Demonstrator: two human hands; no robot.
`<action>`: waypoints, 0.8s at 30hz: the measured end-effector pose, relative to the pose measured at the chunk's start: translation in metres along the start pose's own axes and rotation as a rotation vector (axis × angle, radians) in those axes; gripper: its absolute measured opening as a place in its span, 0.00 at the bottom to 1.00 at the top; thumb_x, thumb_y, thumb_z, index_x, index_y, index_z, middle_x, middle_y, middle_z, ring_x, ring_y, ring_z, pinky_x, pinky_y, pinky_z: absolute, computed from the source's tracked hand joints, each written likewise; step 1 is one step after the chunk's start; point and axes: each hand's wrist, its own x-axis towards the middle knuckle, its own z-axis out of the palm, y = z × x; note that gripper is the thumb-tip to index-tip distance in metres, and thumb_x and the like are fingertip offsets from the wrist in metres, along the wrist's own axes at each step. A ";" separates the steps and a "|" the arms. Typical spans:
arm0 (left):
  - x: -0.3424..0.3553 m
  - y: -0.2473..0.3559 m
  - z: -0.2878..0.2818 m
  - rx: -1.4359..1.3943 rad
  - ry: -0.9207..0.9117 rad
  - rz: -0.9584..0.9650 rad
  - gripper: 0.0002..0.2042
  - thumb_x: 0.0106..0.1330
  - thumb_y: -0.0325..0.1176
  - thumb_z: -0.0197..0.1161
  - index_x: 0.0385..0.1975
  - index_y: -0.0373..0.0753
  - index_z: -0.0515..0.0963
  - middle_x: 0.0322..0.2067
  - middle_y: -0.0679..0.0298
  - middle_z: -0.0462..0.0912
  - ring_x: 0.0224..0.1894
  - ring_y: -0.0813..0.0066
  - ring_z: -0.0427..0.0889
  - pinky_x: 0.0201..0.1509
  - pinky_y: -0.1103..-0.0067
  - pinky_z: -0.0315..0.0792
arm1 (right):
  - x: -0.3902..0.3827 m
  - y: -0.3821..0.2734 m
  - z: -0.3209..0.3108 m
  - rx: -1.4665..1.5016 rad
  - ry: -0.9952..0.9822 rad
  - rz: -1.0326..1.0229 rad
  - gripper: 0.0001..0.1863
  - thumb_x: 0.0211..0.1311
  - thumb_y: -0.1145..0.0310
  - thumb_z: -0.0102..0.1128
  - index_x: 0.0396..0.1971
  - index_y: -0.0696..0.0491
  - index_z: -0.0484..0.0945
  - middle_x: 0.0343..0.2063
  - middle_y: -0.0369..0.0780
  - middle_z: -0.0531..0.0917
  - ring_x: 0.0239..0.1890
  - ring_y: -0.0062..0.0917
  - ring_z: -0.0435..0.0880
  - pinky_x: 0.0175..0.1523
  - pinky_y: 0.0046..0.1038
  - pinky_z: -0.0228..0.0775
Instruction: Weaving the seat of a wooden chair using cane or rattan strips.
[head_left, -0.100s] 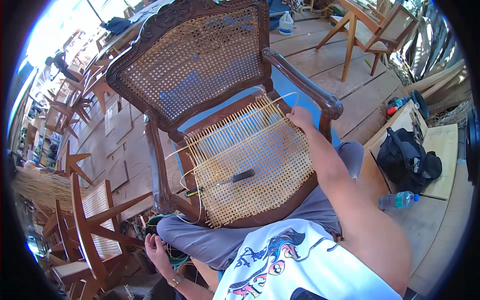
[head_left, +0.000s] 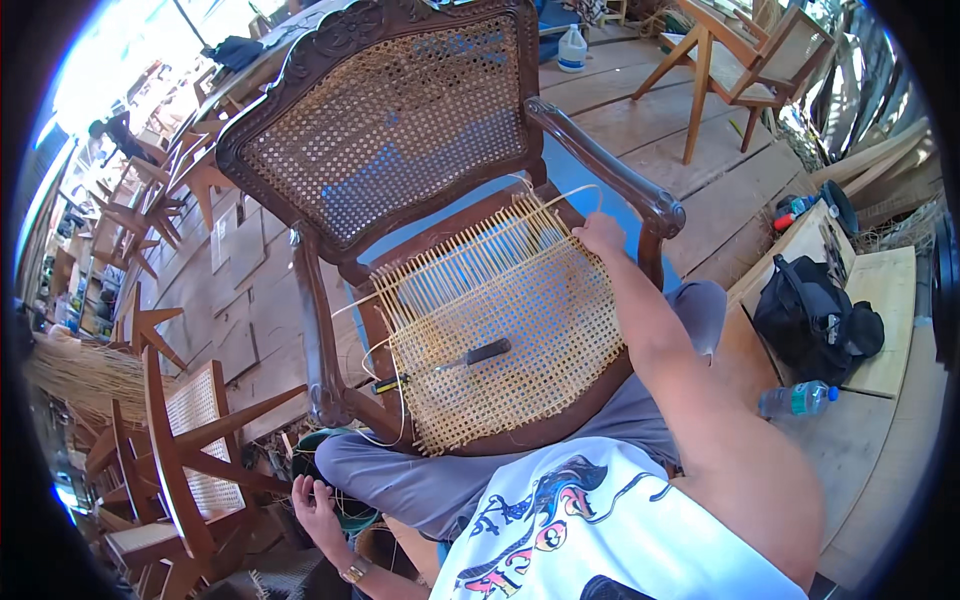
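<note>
A dark carved armchair [head_left: 330, 350] stands before me, its seat partly woven with cane. The finished cane mesh [head_left: 520, 370] covers the near part; toward the back, spaced strands run over blue. At the seat's right edge, my right hand [head_left: 602, 236] is closed on a pale cane strand [head_left: 592, 188] that loops up from the weave. My left hand [head_left: 318, 510] hangs low at the left, beside my knee and a green bucket [head_left: 357, 521], fingers loosely bent and apart, holding nothing visible. A dark-handled pointed tool [head_left: 488, 351] and a yellow-and-black tool [head_left: 385, 384] rest on the seat.
Wooden chair frames [head_left: 190, 450] crowd the left, near a bundle of fibre [head_left: 90, 375]. To the right lie a black bag [head_left: 810, 310] and a plastic bottle [head_left: 797, 400]. A wooden chair [head_left: 740, 75] and a white jug [head_left: 572, 48] stand farther back.
My left hand has dropped very slightly. The right hand keeps its place at the seat's right edge.
</note>
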 end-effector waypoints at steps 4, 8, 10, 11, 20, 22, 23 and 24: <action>-0.023 -0.018 -0.017 0.048 0.035 -0.020 0.26 0.77 0.36 0.67 0.69 0.33 0.69 0.60 0.56 0.78 0.43 0.78 0.81 0.43 0.81 0.76 | -0.006 0.002 -0.017 -0.039 -0.129 0.012 0.25 0.67 0.45 0.67 0.52 0.50 0.87 0.53 0.47 0.88 0.58 0.41 0.87 0.62 0.47 0.79; -0.036 -0.030 -0.015 0.054 0.123 -0.044 0.25 0.77 0.36 0.66 0.69 0.32 0.70 0.59 0.55 0.78 0.46 0.76 0.81 0.47 0.79 0.76 | -0.005 0.004 -0.026 -0.028 -0.088 -0.060 0.24 0.67 0.46 0.66 0.48 0.52 0.88 0.48 0.46 0.90 0.55 0.44 0.88 0.59 0.48 0.80; -0.035 -0.023 -0.006 0.064 0.179 0.031 0.25 0.77 0.37 0.67 0.68 0.32 0.70 0.59 0.57 0.79 0.47 0.76 0.81 0.48 0.78 0.76 | -0.008 -0.001 -0.034 0.014 -0.019 -0.187 0.22 0.67 0.50 0.67 0.46 0.54 0.88 0.46 0.47 0.91 0.54 0.46 0.89 0.58 0.49 0.80; -0.031 -0.014 0.001 0.068 0.208 0.097 0.26 0.77 0.38 0.67 0.68 0.32 0.71 0.58 0.58 0.79 0.47 0.77 0.81 0.47 0.79 0.75 | -0.012 -0.006 -0.041 0.027 0.000 -0.229 0.21 0.67 0.52 0.68 0.46 0.55 0.89 0.45 0.48 0.91 0.53 0.47 0.89 0.58 0.50 0.80; -0.069 0.155 0.139 0.027 0.047 0.725 0.23 0.71 0.38 0.73 0.59 0.31 0.77 0.57 0.52 0.84 0.60 0.61 0.81 0.66 0.68 0.72 | -0.158 -0.061 -0.198 -0.471 -0.165 -0.554 0.11 0.58 0.73 0.64 0.37 0.62 0.89 0.40 0.56 0.90 0.47 0.49 0.91 0.53 0.44 0.84; -0.078 0.188 0.179 -0.061 -0.220 0.901 0.21 0.68 0.32 0.73 0.58 0.32 0.79 0.57 0.57 0.85 0.56 0.68 0.84 0.60 0.72 0.76 | -0.196 -0.050 -0.249 -0.477 -0.138 -0.639 0.11 0.58 0.72 0.64 0.36 0.61 0.89 0.39 0.56 0.89 0.46 0.49 0.91 0.53 0.44 0.84; -0.082 0.202 0.194 -0.055 -0.281 0.945 0.21 0.67 0.33 0.74 0.57 0.33 0.79 0.56 0.56 0.85 0.53 0.67 0.85 0.57 0.72 0.78 | -0.209 -0.042 -0.278 -0.422 -0.131 -0.680 0.11 0.58 0.69 0.65 0.35 0.59 0.89 0.36 0.54 0.89 0.43 0.48 0.90 0.50 0.44 0.83; -0.084 0.214 0.205 -0.052 -0.342 0.974 0.22 0.66 0.33 0.76 0.56 0.33 0.80 0.55 0.55 0.86 0.51 0.65 0.86 0.55 0.72 0.79 | -0.229 -0.024 -0.317 -0.260 -0.069 -0.795 0.10 0.56 0.66 0.66 0.32 0.57 0.89 0.33 0.53 0.87 0.39 0.48 0.89 0.43 0.44 0.80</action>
